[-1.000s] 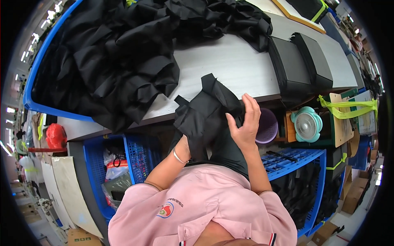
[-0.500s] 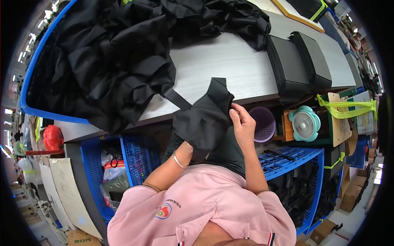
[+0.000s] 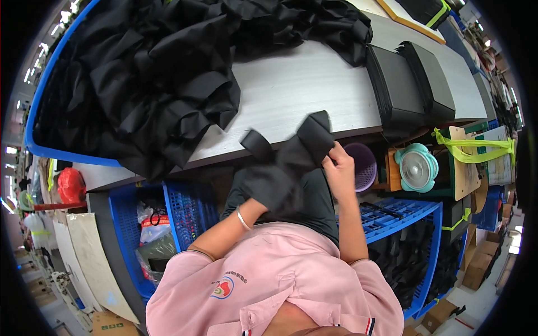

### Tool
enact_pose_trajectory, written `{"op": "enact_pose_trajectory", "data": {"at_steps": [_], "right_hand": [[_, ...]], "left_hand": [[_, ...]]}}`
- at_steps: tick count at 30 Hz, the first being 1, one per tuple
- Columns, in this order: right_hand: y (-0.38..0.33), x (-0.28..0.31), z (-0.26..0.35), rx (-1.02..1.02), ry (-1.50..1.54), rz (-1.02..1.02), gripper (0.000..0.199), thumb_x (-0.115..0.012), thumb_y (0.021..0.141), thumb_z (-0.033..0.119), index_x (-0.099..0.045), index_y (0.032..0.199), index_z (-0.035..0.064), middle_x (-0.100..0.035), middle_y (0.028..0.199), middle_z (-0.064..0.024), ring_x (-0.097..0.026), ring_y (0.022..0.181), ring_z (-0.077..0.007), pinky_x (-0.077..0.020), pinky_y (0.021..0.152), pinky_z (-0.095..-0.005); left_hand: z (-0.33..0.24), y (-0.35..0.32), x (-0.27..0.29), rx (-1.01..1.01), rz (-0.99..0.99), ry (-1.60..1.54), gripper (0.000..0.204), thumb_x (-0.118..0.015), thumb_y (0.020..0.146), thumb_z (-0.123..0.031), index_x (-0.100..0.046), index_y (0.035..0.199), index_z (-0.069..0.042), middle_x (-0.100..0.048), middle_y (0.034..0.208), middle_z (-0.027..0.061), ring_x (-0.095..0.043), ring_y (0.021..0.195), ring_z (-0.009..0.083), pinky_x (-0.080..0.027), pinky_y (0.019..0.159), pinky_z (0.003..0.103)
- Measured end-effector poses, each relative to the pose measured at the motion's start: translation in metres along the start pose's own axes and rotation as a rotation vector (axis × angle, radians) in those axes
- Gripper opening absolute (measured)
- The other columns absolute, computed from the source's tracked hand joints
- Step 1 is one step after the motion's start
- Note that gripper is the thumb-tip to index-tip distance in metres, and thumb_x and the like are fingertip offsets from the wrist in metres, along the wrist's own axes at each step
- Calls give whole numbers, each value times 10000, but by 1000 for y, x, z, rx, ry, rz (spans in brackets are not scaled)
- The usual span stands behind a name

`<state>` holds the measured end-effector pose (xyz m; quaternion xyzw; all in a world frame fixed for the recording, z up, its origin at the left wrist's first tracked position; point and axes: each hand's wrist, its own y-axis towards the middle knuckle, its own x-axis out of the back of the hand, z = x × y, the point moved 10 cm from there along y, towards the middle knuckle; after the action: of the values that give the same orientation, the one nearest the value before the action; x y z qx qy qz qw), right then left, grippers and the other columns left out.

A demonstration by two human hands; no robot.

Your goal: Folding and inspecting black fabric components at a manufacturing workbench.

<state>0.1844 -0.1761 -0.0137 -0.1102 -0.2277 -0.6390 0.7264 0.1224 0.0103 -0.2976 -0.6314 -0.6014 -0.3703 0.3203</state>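
A black fabric piece point(image 3: 269, 185) with strap-like ends hangs over my lap, just in front of the table edge. It is blurred by motion. My left hand point(image 3: 256, 208) is inside or beneath this fabric, so only the wrist with a silver bangle shows and its fingers are hidden. With bent fingers, my right hand point(image 3: 339, 169) pinches the right edge of the fabric piece. A large heap of similar black fabric point(image 3: 151, 78) lies to the left, in a blue-rimmed bin point(image 3: 35, 126) and spilling onto the table.
The pale table point(image 3: 302, 84) carries two stacks of black panels point(image 3: 395, 84) at right. Below them are a purple basket point(image 3: 365, 168) and a teal fan point(image 3: 417, 168). Blue crates stand on both sides: a left crate point(image 3: 126, 224) with plastic bags and a right crate point(image 3: 434, 246) with black pieces.
The fabric piece has turned and shifted; its left strap has come away from the heap and curls up. My right hand has moved slightly right and nearer to me, still pinching the edge.
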Motion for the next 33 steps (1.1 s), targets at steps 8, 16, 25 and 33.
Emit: {"op": "enact_pose_trajectory", "data": {"at_steps": [8, 16, 25, 33], "right_hand": [[50, 53, 29, 100, 335, 174, 219, -673, 840, 56, -665, 1024, -62, -551, 1294, -58, -532, 1145, -160, -397, 990, -280], [89, 89, -1, 299, -159, -511, 244, -611, 966, 116, -638, 1171, -14, -603, 1223, -100, -595, 1103, -176, -478, 906, -311], [58, -46, -65, -395, 1063, 90, 403, -684, 948, 235, -592, 1277, 22, -664, 1120, -43, -604, 964, -97, -467, 888, -243], [54, -41, -82, -501, 1401, 277, 565, -815, 820, 278, -582, 1285, 55, -675, 1158, -19, -633, 1044, -131, -478, 943, -291]], "left_hand": [[-59, 80, 153, 60, -53, -142, 326, -598, 968, -193, -570, 1257, -45, -596, 1194, 39, -556, 1095, 177, -453, 979, 295], [-106, 48, 175, 329, -19, -1436, 357, -571, 1009, -181, -586, 1306, 16, -625, 1270, 126, -617, 1154, 178, -498, 983, 310], [-94, 129, 184, 305, -94, -1717, 454, -531, 1030, -358, -535, 1356, -43, -602, 1293, 49, -563, 1140, 150, -430, 993, 303], [-139, 141, 139, 382, 340, -2374, 473, -498, 1026, -438, -604, 1232, -26, -667, 1213, 107, -627, 1143, 222, -493, 1008, 382]]}}
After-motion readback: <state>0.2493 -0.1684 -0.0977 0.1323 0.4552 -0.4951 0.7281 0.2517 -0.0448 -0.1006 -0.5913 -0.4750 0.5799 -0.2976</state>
